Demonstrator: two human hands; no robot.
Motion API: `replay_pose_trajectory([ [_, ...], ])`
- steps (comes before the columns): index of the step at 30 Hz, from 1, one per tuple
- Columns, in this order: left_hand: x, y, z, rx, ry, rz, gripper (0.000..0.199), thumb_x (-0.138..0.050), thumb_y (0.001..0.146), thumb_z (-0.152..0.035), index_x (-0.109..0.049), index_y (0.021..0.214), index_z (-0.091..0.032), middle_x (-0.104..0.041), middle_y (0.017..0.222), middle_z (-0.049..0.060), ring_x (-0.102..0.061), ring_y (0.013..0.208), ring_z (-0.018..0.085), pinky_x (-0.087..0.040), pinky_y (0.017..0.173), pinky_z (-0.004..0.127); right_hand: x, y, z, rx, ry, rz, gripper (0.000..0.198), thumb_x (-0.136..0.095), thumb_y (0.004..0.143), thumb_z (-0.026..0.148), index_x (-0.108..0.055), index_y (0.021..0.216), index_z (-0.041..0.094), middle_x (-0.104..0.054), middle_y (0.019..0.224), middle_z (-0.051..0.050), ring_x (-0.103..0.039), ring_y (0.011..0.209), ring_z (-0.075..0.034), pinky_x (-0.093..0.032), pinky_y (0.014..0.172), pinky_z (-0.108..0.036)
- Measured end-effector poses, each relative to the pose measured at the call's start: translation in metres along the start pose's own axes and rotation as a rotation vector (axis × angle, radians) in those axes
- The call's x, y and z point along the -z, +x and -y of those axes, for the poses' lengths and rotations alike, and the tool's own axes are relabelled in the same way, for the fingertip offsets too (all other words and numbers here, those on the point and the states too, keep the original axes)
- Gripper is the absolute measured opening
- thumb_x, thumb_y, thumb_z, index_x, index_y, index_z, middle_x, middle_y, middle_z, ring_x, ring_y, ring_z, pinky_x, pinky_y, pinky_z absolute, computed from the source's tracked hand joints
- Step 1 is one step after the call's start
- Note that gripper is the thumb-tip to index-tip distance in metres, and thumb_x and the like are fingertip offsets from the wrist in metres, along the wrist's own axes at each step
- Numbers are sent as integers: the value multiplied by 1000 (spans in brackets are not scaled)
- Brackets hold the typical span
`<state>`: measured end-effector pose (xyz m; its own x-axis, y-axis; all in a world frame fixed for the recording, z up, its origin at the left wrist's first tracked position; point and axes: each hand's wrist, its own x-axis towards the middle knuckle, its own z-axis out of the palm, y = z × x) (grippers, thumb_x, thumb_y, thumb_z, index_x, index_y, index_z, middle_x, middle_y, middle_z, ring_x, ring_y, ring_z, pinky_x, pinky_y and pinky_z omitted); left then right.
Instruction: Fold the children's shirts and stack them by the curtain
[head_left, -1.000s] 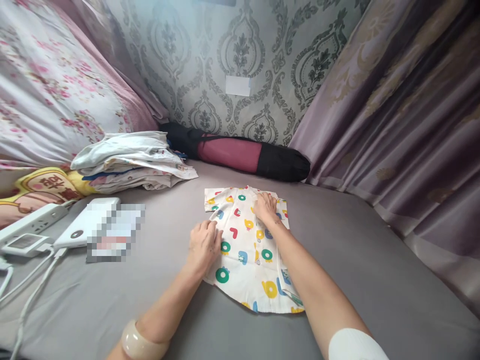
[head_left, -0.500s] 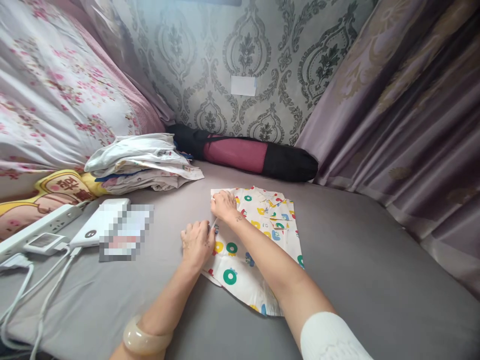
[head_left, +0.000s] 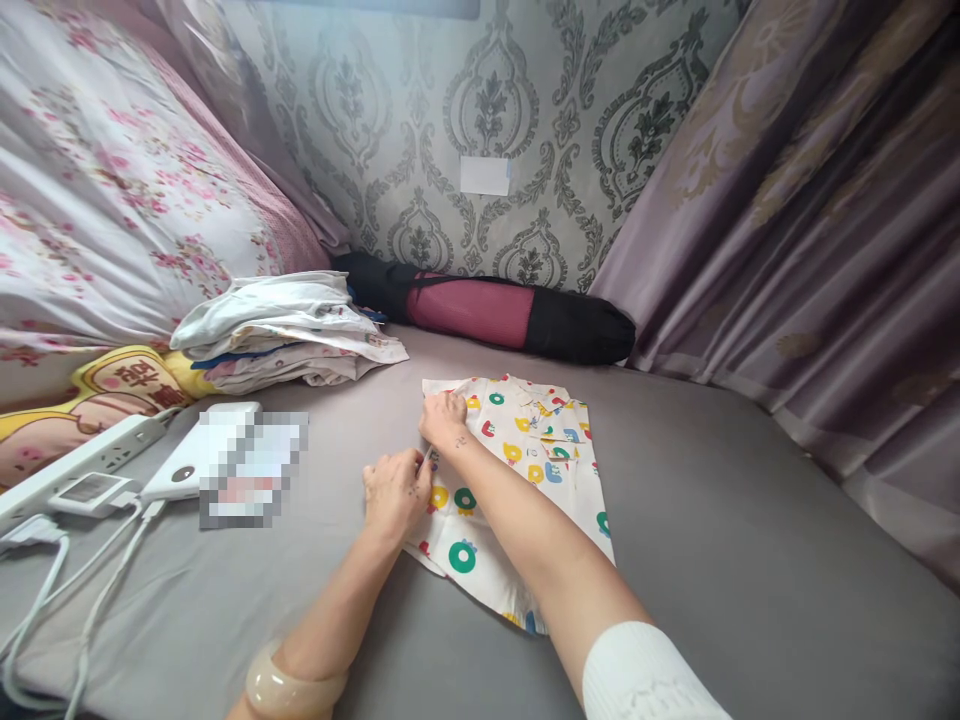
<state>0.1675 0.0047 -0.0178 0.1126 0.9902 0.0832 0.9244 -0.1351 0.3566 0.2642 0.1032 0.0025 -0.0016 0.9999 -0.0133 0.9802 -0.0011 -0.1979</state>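
Observation:
A white shirt (head_left: 510, 500) printed with colourful letters and rings lies folded on the grey sheet, its collar and buttoned front toward the right. My left hand (head_left: 397, 490) has its fingers curled closed on the shirt's left edge. Farther up that same edge, my right hand (head_left: 444, 418) pinches the cloth, its forearm crossing over the shirt. The fingertips of both hands are partly hidden. A pale bangle (head_left: 296, 685) circles my left wrist.
A pile of folded clothes (head_left: 285, 325) sits at the left, by a yellow cushion (head_left: 135, 380). Nearer are a power strip (head_left: 82, 465), a white power bank (head_left: 199, 455) and white cables (head_left: 112, 590). Along the wall lies a black and maroon roll bag (head_left: 480, 310). Curtains hang on the right.
My right hand has slid slightly toward me and left along the shirt's edge, with the forearm shifting left too. My left hand stays almost in place.

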Motion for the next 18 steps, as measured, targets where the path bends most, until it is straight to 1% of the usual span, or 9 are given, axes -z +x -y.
replay_pose_trajectory([
  [4, 5, 2, 1, 14, -67, 50, 32, -41, 92, -37, -69, 89, -21, -74, 91, 8, -64, 91, 27, -38, 82, 39, 3, 3, -12, -86, 120, -26, 32, -48, 84, 17, -71, 107, 20, -71, 107, -13, -65, 103, -25, -46, 88, -35],
  [8, 9, 6, 3, 54, -167, 81, 30, -45, 88, -39, -70, 86, -22, -75, 85, 5, -65, 85, 23, -40, 78, 33, 11, 5, -37, -136, 320, -77, 26, -50, 83, 22, -76, 85, 24, -75, 89, -6, -69, 90, -22, -48, 75, -27],
  [10, 10, 8, 5, 74, -252, 92, 29, -48, 85, -40, -71, 83, -21, -74, 81, 5, -65, 80, 21, -41, 74, 30, 15, 5, -52, -138, 394, -106, 25, -51, 83, 25, -76, 80, 23, -75, 82, -4, -69, 85, -19, -48, 71, -23],
  [14, 12, 9, 5, 92, -561, 117, 32, -54, 78, -45, -71, 77, -18, -72, 75, 6, -64, 73, 21, -42, 61, 26, 24, 1, -78, -149, 513, -184, 26, -51, 84, 27, -76, 90, 22, -75, 89, -2, -68, 86, -16, -47, 71, -20],
  [16, 14, 7, 3, 113, -739, 153, 38, -57, 75, -52, -70, 76, -16, -71, 73, 6, -64, 70, 21, -42, 57, 25, 27, -2, -88, -151, 561, -213, 27, -51, 84, 27, -75, 94, 21, -75, 91, -1, -68, 85, -15, -48, 72, -19],
  [18, 16, 4, -1, 130, -864, 189, 46, -59, 73, -59, -69, 76, -14, -69, 69, 5, -62, 64, 19, -41, 54, 24, 29, -6, -96, -151, 594, -234, 28, -52, 84, 27, -75, 98, 20, -76, 90, -2, -68, 83, -15, -49, 73, -20],
])
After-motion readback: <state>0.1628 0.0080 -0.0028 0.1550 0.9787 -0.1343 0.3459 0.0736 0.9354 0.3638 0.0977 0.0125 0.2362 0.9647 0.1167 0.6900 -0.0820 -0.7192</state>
